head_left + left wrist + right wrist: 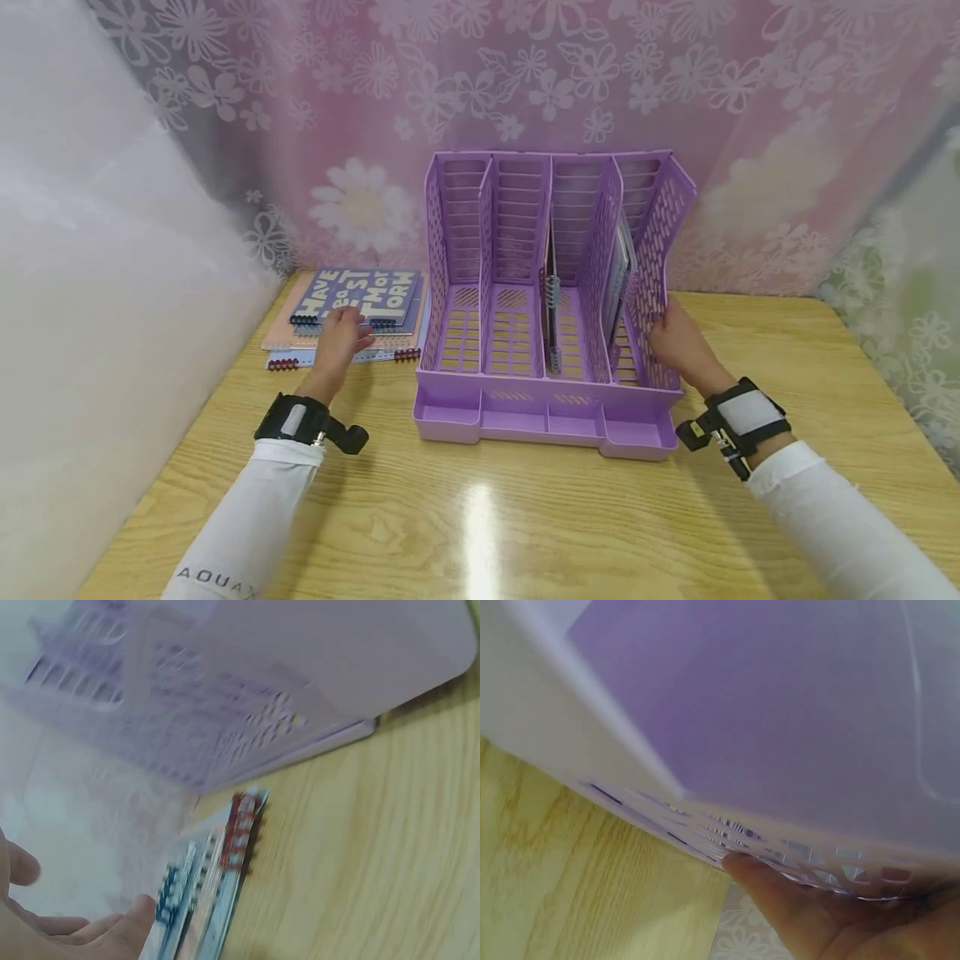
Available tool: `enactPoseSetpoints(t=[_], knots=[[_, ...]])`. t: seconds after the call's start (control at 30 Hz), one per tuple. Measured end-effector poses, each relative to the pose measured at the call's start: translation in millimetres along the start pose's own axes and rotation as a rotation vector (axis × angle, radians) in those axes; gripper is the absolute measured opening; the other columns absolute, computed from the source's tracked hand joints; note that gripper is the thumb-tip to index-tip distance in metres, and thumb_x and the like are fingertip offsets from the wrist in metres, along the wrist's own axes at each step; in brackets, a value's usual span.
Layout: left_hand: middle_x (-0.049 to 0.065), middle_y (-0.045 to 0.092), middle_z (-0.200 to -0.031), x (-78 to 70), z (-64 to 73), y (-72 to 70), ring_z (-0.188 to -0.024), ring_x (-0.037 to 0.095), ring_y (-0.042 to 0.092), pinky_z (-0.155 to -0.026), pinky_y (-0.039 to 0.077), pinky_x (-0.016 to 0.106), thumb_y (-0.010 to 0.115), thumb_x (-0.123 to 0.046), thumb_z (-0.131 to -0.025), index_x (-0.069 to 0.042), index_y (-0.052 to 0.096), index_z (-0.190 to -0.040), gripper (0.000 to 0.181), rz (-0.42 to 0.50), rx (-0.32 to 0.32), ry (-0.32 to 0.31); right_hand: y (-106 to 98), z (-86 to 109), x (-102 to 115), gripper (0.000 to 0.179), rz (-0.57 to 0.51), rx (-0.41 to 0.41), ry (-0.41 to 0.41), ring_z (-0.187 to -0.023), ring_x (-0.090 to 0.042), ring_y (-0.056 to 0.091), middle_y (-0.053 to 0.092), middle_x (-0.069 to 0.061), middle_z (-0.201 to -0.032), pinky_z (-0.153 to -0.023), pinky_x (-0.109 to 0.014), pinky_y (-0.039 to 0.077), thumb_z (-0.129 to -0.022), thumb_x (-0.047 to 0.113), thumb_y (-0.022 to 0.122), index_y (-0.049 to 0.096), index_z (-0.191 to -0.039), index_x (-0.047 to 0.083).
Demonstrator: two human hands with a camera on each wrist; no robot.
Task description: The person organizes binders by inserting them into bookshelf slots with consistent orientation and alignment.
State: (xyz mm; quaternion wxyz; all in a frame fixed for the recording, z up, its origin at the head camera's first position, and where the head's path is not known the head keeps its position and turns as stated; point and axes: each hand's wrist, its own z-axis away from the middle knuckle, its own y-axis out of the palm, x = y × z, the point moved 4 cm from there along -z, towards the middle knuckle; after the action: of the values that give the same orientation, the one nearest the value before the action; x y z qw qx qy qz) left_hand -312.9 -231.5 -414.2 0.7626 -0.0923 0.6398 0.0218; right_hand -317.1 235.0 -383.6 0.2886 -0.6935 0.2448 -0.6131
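Note:
A purple desk file organizer with upright dividers and small front trays stands at the middle of the table in the head view. My right hand holds its right side wall, a finger against the slotted panel in the right wrist view. Left of the organizer lies a stack of spiral notebooks, the top one a blue lettered notebook. My left hand is over the stack's front edge, fingers loosely extended. In the left wrist view, its fingertips are right at the bound edges.
A spiral notebook stands in a middle slot of the organizer, and a pale notebook leans in the rightmost slot. Behind the wooden table hangs a pink floral curtain. A white surface rises along the left.

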Motion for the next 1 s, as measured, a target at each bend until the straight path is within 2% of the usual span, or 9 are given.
enactPoseSetpoints(t=[0.13,0.23,0.4,0.57,0.73,0.9,1.0], knots=[[0.024,0.018,-0.153,4.7,-4.7,-12.4,-0.135,0.034,0.033,-0.104,0.038,0.033,0.023,-0.02,-0.106,0.002,0.004,-0.151,0.054,0.218,0.019,-0.097,-1.3,-0.2,-0.5,0.046,-0.008,0.004,0.016,-0.111,-0.049,0.046,0.04,-0.041,-0.127,-0.094,-0.063,0.037,-0.096,0.0,0.023,0.022,-0.138,-0.018],[0.022,0.009,-0.156,7.0,-5.9,-16.4,-0.139,0.032,0.025,-0.106,0.034,0.031,0.022,-0.018,-0.106,-0.002,-0.002,-0.152,0.055,0.33,0.029,-0.153,-0.8,0.5,-1.6,0.047,-0.026,0.018,0.034,-0.108,-0.047,0.047,0.041,-0.04,-0.127,-0.092,-0.062,0.04,-0.096,0.001,0.023,0.02,-0.139,-0.017],[0.02,0.0,-0.157,6.8,-6.7,-17.5,-0.142,0.029,0.016,-0.108,0.029,0.028,0.024,-0.018,-0.105,-0.006,-0.003,-0.152,0.055,0.401,0.04,-0.178,-0.5,2.1,-1.3,0.047,-0.04,0.018,0.021,-0.104,-0.044,0.048,0.041,-0.04,-0.127,-0.09,-0.061,0.042,-0.096,0.0,0.024,0.02,-0.14,-0.017],[0.018,-0.009,-0.157,5.3,-5.7,-19.2,-0.144,0.026,0.008,-0.11,0.025,0.027,0.024,-0.016,-0.105,-0.01,-0.011,-0.152,0.059,0.531,0.042,-0.195,1.0,2.2,1.0,0.046,-0.056,0.013,0.003,-0.104,-0.045,0.049,0.042,-0.041,-0.126,-0.087,-0.06,0.044,-0.096,-0.001,0.024,0.023,-0.139,-0.018],[0.013,-0.012,-0.157,4.5,-3.8,-18.9,-0.144,0.021,0.004,-0.109,0.025,0.024,0.028,-0.015,-0.104,-0.019,-0.013,-0.152,0.063,0.659,-0.017,-0.236,1.9,1.6,1.5,0.048,-0.056,0.025,0.006,-0.112,-0.05,0.048,0.038,-0.042,-0.13,-0.09,-0.062,0.042,-0.097,0.0,0.023,0.017,-0.141,-0.018],[0.012,-0.009,-0.158,4.9,-5.2,-20.1,-0.144,0.019,0.005,-0.109,0.025,0.023,0.028,-0.013,-0.103,-0.021,-0.013,-0.152,0.064,0.682,-0.078,-0.243,0.2,1.4,-0.1,0.049,-0.054,0.033,0.014,-0.118,-0.052,0.043,0.036,-0.041,-0.133,-0.093,-0.063,0.038,-0.097,0.0,0.021,0.014,-0.143,-0.016],[0.01,-0.01,-0.158,6.0,-6.9,-21.2,-0.144,0.017,0.003,-0.11,0.023,0.023,0.028,-0.014,-0.102,-0.025,-0.016,-0.151,0.066,0.728,-0.087,-0.263,-0.6,1.3,-1.1,0.05,-0.056,0.041,0.014,-0.119,-0.052,0.043,0.035,-0.041,-0.134,-0.093,-0.063,0.039,-0.097,0.0,0.021,0.013,-0.144,-0.015]])
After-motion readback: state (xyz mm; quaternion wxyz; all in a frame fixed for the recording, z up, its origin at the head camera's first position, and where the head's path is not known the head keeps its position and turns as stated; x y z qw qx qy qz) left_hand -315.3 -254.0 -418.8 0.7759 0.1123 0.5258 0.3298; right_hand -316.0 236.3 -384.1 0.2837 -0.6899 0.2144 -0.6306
